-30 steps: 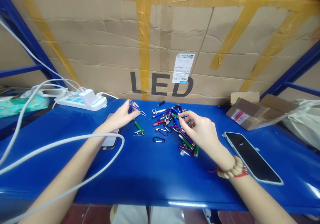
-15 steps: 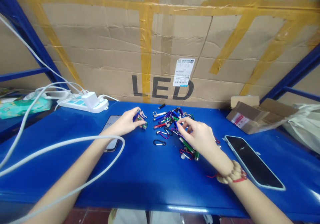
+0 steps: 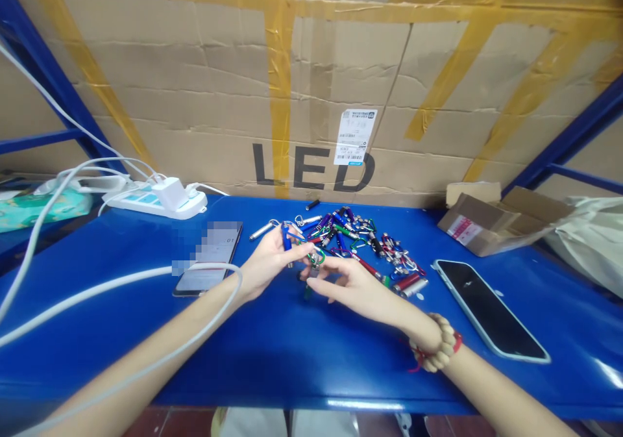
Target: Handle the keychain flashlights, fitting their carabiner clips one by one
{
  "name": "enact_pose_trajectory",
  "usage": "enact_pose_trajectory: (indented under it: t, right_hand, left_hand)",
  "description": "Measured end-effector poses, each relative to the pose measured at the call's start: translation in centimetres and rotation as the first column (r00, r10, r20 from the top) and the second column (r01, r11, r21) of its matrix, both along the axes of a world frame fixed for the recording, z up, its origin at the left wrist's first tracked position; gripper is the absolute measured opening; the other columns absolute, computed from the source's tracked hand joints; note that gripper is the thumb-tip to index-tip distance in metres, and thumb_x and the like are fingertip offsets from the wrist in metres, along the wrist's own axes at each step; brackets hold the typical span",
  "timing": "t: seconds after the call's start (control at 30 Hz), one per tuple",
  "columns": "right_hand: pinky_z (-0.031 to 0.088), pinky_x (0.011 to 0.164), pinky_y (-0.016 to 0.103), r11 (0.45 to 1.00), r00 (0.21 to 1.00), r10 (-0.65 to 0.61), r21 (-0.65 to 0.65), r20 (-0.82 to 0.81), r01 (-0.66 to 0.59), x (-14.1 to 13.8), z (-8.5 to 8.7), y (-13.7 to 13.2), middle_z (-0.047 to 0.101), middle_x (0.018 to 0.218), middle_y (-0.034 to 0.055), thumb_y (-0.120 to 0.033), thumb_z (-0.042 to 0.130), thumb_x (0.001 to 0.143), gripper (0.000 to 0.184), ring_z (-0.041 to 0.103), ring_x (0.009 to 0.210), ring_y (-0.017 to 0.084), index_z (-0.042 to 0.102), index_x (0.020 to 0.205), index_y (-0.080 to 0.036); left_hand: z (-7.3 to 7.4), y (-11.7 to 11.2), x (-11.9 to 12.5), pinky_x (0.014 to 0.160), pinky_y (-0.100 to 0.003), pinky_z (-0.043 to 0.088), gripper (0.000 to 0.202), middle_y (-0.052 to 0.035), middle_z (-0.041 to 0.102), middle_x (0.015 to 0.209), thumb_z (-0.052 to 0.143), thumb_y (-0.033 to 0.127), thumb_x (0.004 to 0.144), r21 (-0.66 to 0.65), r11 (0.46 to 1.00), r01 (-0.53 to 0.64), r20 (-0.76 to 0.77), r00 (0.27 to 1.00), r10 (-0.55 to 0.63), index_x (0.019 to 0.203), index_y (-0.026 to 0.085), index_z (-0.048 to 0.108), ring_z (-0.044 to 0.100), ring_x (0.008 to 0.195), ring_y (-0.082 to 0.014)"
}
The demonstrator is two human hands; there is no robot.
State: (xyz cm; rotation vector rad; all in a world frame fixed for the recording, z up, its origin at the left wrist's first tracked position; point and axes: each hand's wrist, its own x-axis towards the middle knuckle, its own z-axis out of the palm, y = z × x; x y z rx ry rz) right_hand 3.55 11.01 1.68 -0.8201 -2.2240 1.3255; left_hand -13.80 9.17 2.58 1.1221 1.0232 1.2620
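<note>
My left hand is closed on a small blue keychain flashlight with a carabiner clip. My right hand meets it at the middle of the blue table; its fingers pinch a small green carabiner and flashlight. A pile of coloured keychain flashlights and clips lies just behind and to the right of both hands. A bead bracelet with a red string is on my right wrist.
A phone lies left of my left hand, a second dark phone at the right. A white cable loops over my left arm. A power strip sits back left, an open cardboard box back right, a big LED carton behind.
My right hand left the pile and moved left and nearer. My left hand came right with its flashlight, so both hands now meet in the middle. A green clip left the table.
</note>
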Motion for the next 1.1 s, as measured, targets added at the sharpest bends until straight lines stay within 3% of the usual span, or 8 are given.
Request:
enact_pose_trajectory:
  t: [0.17,0.33,0.5,0.57,0.67,0.77,0.93,1.1]
  right_hand:
    - [0.049,0.067,0.025,0.994,0.995,-0.040,-0.102,-0.088,0.031,0.0,0.2,0.3,0.068,0.083,0.0040,-0.041,0.039,0.092,0.029,0.062,0.072,0.012,0.054,0.087,-0.017]
    - [0.048,0.059,0.023,0.938,0.954,-0.232,-0.304,-0.192,0.167,0.1,0.4,1.1,0.066,0.071,-0.0003,-0.035,0.038,0.093,0.019,0.061,0.056,0.010,0.045,0.097,-0.018]
    - [0.047,0.050,0.020,0.898,0.937,-0.284,-0.400,-0.204,0.184,0.2,0.0,1.5,0.064,0.071,-0.0012,-0.032,0.043,0.091,0.017,0.060,0.053,0.009,0.046,0.102,-0.019]
    - [0.049,0.050,0.021,0.867,0.933,-0.307,-0.460,-0.189,0.192,0.2,0.0,1.5,0.066,0.073,0.0001,-0.032,0.045,0.090,0.021,0.061,0.054,0.010,0.049,0.105,-0.018]
    - [0.054,0.056,0.025,0.775,0.914,-0.359,-0.607,-0.191,0.177,0.3,0.1,1.5,0.068,0.079,0.0036,-0.032,0.045,0.091,0.026,0.065,0.060,0.012,0.050,0.112,-0.018]
    - [0.057,0.061,0.027,0.687,0.886,-0.420,-0.706,-0.194,0.171,0.4,0.3,1.5,0.070,0.085,0.0058,-0.028,0.043,0.092,0.026,0.067,0.066,0.013,0.048,0.116,-0.018]
    - [0.056,0.061,0.025,0.691,0.881,-0.418,-0.707,-0.222,0.149,0.7,0.6,1.6,0.071,0.094,0.0049,-0.023,0.044,0.091,0.032,0.068,0.067,0.012,0.043,0.123,-0.024]
    - [0.055,0.062,0.020,0.631,0.886,-0.407,-0.770,-0.223,0.096,0.8,0.8,1.7,0.070,0.103,0.0090,-0.024,0.041,0.093,0.035,0.069,0.075,0.011,0.045,0.127,-0.019]
  left_hand:
    - [0.0,0.1,0.2,0.062,-0.023,0.044,0.024,0.0007,0.061,0.073,0.063,0.037,0.078,-0.060,0.997,-0.042,0.088,0.995,0.047,0.080,0.017,0.051,0.058,0.064,-0.0106]
    - [0.5,0.5,-0.4,0.047,-0.020,0.037,0.030,0.0004,0.053,0.067,0.039,0.038,0.092,-0.206,0.978,-0.023,0.254,0.964,0.076,0.071,0.017,0.044,0.051,0.052,-0.0083]
    - [0.0,0.9,-0.4,0.037,-0.015,0.025,0.032,0.0040,0.041,0.057,0.042,0.038,0.091,-0.253,0.967,0.018,0.287,0.956,0.057,0.067,0.017,0.038,0.036,0.043,-0.0048]
    - [-0.3,1.1,-0.4,0.039,-0.016,0.030,0.032,0.0039,0.043,0.057,0.044,0.041,0.090,-0.276,0.961,-0.006,0.296,0.951,0.091,0.069,0.018,0.039,0.039,0.044,-0.0054]
    - [-0.5,1.5,-0.4,0.042,-0.018,0.036,0.031,0.0023,0.048,0.059,0.047,0.042,0.089,-0.281,0.959,-0.044,0.303,0.944,0.132,0.070,0.017,0.041,0.043,0.045,-0.0062]
    - [-0.5,1.6,-0.4,0.043,-0.019,0.037,0.026,0.0010,0.050,0.060,0.045,0.032,0.090,-0.293,0.954,-0.059,0.323,0.934,0.156,0.069,0.016,0.042,0.046,0.045,-0.0069]
    - [-0.2,1.4,-0.2,0.046,-0.021,0.041,0.016,-0.0005,0.053,0.060,0.045,0.006,0.083,-0.312,0.948,-0.067,0.266,0.952,0.154,0.071,0.015,0.042,0.053,0.049,-0.0093]
    - [-0.1,1.2,0.2,0.055,-0.024,0.047,0.023,0.0001,0.056,0.064,0.046,-0.005,0.073,-0.268,0.957,-0.111,0.228,0.958,0.175,0.077,0.016,0.038,0.059,0.053,-0.0112]
